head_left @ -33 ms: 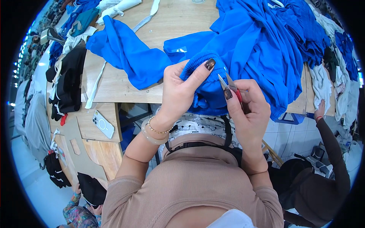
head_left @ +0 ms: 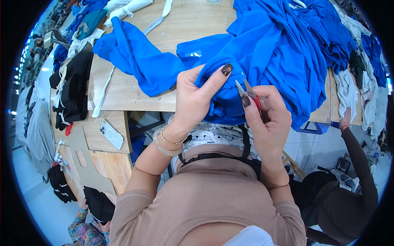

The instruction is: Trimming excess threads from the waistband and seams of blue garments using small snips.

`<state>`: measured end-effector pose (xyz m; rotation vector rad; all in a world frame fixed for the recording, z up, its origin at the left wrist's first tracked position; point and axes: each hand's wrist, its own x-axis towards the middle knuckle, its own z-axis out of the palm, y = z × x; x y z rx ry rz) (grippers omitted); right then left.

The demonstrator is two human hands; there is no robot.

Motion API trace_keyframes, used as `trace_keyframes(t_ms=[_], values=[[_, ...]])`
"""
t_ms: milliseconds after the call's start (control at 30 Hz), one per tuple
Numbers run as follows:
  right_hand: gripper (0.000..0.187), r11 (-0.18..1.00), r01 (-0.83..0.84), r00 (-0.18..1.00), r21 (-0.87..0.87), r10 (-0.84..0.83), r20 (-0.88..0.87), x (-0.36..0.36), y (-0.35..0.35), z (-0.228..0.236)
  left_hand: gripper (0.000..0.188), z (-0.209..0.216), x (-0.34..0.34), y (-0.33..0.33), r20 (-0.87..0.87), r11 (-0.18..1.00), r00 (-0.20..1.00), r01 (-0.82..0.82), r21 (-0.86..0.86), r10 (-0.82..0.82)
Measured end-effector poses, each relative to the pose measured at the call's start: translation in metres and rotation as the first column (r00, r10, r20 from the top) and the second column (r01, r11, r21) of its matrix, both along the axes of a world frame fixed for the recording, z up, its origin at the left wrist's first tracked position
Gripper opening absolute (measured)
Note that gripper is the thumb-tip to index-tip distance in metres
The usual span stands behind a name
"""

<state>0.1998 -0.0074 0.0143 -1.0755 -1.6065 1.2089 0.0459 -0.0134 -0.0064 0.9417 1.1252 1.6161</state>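
A bright blue garment (head_left: 271, 65) lies bunched over the table edge, its ribbed, gathered band (head_left: 217, 63) raised toward me. My left hand (head_left: 195, 92) is closed on that band, thumb on top and fingers behind the cloth. In my right hand (head_left: 269, 115) is a pair of small red-handled thread snips (head_left: 257, 102), held between thumb and fingers. Their two pointed blades are slightly apart and reach up beside the band, close to my left thumb. Whether the tips touch the cloth, I cannot tell. One blue sleeve or leg (head_left: 139, 61) stretches out to the left.
A phone (head_left: 111, 133) rests on the lower wooden surface at left, near a beige card pattern (head_left: 86, 164) and folded black cloth (head_left: 74, 84). White strips (head_left: 103, 92) lie on the table (head_left: 197, 20). Co-workers are at lower left and right; one's hand (head_left: 345, 119) touches white cloth (head_left: 348, 92).
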Motion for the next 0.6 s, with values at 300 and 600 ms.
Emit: trace_keyframes(t_ms=[300,600], values=[[0.011,0.998,-0.038,0.998,-0.040,0.040,0.057,0.0037,0.0015,0.0043,0.018,0.0020,0.0022,-0.0005,-0.068,0.997,0.996,-0.056,0.058,0.060],[0.010,0.998,-0.031,0.997,-0.047,0.034,0.071,0.0023,0.0032,0.0060,0.014,0.0007,0.0015,0.0013,-0.140,0.996,0.988,-0.059,0.062,0.068]])
